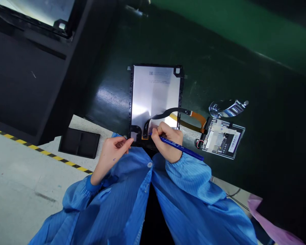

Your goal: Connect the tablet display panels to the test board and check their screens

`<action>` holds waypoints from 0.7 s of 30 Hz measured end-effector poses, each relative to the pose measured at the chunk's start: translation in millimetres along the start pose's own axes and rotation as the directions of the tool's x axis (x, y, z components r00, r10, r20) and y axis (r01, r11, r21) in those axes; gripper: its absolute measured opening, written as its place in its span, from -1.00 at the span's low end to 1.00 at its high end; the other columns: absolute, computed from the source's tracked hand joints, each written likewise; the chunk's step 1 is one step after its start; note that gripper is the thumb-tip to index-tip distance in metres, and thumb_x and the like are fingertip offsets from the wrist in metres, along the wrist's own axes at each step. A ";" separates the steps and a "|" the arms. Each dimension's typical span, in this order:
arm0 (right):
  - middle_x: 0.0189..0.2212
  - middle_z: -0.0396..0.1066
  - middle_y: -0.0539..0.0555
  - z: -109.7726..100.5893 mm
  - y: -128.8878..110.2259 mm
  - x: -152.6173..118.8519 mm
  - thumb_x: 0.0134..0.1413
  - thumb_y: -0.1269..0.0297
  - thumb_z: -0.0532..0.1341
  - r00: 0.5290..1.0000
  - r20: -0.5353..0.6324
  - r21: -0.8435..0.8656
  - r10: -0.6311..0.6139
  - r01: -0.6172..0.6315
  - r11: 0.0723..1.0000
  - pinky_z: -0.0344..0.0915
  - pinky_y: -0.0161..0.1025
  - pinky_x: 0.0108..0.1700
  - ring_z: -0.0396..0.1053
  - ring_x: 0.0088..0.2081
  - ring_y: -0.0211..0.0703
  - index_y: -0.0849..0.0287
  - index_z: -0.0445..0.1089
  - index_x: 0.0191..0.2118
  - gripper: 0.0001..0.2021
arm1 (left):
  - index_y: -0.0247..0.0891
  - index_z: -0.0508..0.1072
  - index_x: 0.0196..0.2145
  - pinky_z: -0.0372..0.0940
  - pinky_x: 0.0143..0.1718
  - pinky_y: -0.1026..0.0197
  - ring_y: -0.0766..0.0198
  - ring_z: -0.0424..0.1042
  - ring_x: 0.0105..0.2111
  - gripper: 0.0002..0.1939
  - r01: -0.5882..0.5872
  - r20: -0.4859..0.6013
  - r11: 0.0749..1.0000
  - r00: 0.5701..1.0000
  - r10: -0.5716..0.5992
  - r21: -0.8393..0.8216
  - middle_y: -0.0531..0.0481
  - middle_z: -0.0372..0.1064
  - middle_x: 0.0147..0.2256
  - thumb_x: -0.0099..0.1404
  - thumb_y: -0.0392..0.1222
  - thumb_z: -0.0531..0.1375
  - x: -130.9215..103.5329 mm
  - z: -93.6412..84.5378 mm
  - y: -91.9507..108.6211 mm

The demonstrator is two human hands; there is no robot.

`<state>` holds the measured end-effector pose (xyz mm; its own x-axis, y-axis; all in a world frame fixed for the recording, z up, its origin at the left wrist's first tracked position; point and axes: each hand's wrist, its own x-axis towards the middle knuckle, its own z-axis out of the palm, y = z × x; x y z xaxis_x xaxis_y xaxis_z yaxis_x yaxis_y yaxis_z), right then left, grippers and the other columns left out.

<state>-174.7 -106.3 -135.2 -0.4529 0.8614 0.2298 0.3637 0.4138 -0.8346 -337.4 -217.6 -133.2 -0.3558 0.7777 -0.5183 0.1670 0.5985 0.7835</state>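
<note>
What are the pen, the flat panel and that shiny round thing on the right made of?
The pen: probably plastic, glossy blue with pale print.
The panel: a smooth, silvery sheet, perhaps metal or film, reflecting light, in a black frame.
The shiny thing: likely chromed or polished metal, given its mirror-like highlights.

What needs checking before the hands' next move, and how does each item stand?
Blue pen gripped in right hand: ok.
Left hand at display panel's lower-left corner: ok.
Display panel lying on green table: ok.
Black flex cable clear of the panel's back: not ok, crosses it.
Flex cable fully seated at circuit board: cannot tell.
Pen tip touching display panel: cannot tell.
</note>
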 end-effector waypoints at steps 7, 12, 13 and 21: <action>-0.69 -0.03 -0.18 -1.1 2.7 -0.7 0.13 0.40 0.18 0.997 -0.031 0.126 0.068 -0.063 0.990 0.02 -0.43 -0.55 -0.03 -0.66 -0.45 0.15 0.03 -0.57 -0.66 | -0.22 0.40 -0.60 0.15 -0.49 0.27 0.37 0.29 -0.59 -0.61 -0.100 -0.184 0.966 0.972 0.146 0.237 0.14 0.32 -0.64 0.25 0.06 0.29 -5.9 1.5 1.6; -0.62 0.21 -0.14 -7.8 4.6 -4.4 0.17 0.29 0.29 0.993 -0.063 0.178 0.105 -0.092 0.980 0.16 -0.41 -0.52 0.18 -0.60 -0.39 0.14 0.23 -0.49 -0.73 | -0.21 0.38 -0.54 0.14 -0.47 0.28 0.39 0.25 -0.57 -0.67 -0.134 -0.199 0.973 0.965 0.172 0.188 0.16 0.29 -0.60 0.25 0.02 0.30 -7.0 -0.6 0.8; -0.54 0.33 -0.10 -11.2 5.4 -6.3 0.21 0.26 0.29 0.995 -0.055 0.194 0.081 -0.069 0.979 0.25 -0.39 -0.46 0.30 -0.53 -0.34 0.13 0.34 -0.39 -0.82 | -0.22 0.39 -0.53 0.14 -0.48 0.28 0.38 0.24 -0.57 -0.67 -0.124 -0.181 0.979 0.971 0.153 0.162 0.15 0.28 -0.59 0.25 0.02 0.29 -6.4 -1.7 0.5; 0.29 0.27 0.23 -12.8 9.7 -28.7 0.34 0.07 0.21 0.870 0.353 -0.250 -0.344 0.442 0.862 0.13 0.12 0.42 0.22 0.34 0.09 0.25 0.23 0.33 -0.44 | -0.23 0.35 -0.58 0.06 -0.52 0.26 0.38 0.14 -0.57 -0.70 -0.052 -0.020 0.997 0.999 0.051 -0.064 0.14 0.18 -0.61 0.25 -0.08 0.23 -15.0 -0.2 20.4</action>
<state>-147.8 -123.3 -143.5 -0.8067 0.5032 0.3098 0.3166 0.8107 -0.4925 -328.8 -217.1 -109.3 -0.3650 0.8031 -0.4711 0.1259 0.5439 0.8297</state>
